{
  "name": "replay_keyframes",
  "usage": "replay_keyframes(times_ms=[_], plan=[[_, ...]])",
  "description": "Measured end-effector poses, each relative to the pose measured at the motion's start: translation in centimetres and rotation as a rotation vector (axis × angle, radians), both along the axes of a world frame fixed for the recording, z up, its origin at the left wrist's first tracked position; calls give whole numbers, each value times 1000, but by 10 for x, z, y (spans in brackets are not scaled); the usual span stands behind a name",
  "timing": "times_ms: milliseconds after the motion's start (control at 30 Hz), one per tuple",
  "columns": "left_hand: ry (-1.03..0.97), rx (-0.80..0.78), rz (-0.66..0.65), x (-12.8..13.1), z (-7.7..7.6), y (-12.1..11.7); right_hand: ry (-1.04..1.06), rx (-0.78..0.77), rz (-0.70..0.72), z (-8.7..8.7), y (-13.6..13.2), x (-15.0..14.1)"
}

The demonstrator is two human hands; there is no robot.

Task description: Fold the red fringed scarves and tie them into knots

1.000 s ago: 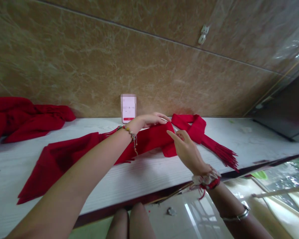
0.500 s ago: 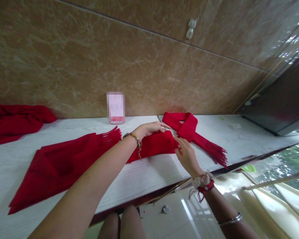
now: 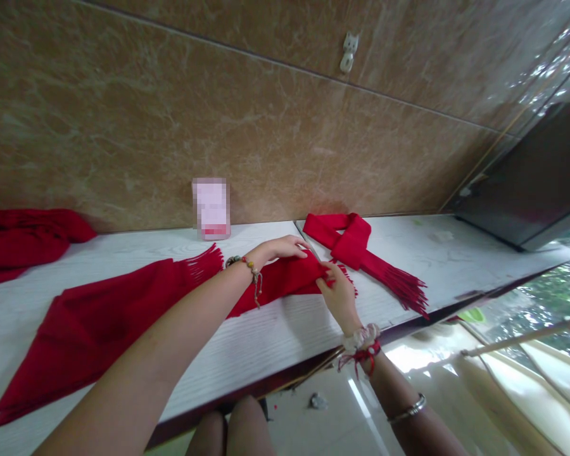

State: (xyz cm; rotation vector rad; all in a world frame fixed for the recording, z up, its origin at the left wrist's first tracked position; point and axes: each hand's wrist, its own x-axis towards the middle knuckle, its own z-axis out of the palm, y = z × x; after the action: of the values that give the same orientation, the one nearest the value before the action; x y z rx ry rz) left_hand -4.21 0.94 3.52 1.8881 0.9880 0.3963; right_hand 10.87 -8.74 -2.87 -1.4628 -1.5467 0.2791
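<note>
A red scarf (image 3: 280, 278), folded into a narrow band, lies in front of me on the white wood-grain counter (image 3: 261, 342). My left hand (image 3: 285, 247) holds its far edge, with the fingertips at the folded corner. At the right end, my right hand (image 3: 337, 291) pinches the near side of the fold between thumb and fingers. Fringe shows beneath and beyond that hand. A wider folded red cloth with fringe (image 3: 109, 323) spreads to the left, partly covered by my left forearm; whether it joins the held scarf is hidden.
Another red scarf (image 3: 356, 244), looped over itself with a fringed tail, lies to the right. A bunched red cloth (image 3: 28, 240) sits far left. A blurred pink-and-white box (image 3: 211, 209) stands against the brown marbled wall (image 3: 266, 145). A dark appliance (image 3: 532, 177) occupies the counter's right end.
My right hand has moved left and curled onto the scarf's end, folding it back so that fringe shows beneath. My left fingers have drawn in at the far corner. The view has shifted slightly.
</note>
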Motion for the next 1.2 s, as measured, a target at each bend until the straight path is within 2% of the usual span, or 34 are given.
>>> replay_keyframes(times_ms=[100, 200, 333, 433, 567, 700, 800, 933, 1000, 1133, 1200], plan=[[-18, -24, -1, -2, 1, 4, 17, 7, -26, 7, -1, -3], [-50, -23, -13, -1, 5, 7, -85, 58, -57, 10, -7, -2], [-5, 56, -56, 9, 7, 10, -315, 134, -22, 6, -17, 1], [7, 54, -35, 17, -1, 8, -372, 134, 13, 2, -20, 5], [-30, 35, -3, 20, -12, -2, -339, 126, 29, 3, -16, 13], [-113, -34, 86, 20, -9, -11, -278, 50, 24, 7, -10, 17], [-241, -229, 125, 19, -6, -13, -182, 46, -3, 4, -6, 15], [-322, -457, 168, 17, -10, -14, -46, 14, 51, -7, -2, 12], [-280, -469, 218, 16, -14, -15, 22, -29, 43, -11, -2, 13], [-189, -392, 262, 15, -17, -20, 89, -72, -23, -12, 0, 19], [-181, -352, 272, 16, -17, -22, 113, -117, 9, -9, 2, 23]])
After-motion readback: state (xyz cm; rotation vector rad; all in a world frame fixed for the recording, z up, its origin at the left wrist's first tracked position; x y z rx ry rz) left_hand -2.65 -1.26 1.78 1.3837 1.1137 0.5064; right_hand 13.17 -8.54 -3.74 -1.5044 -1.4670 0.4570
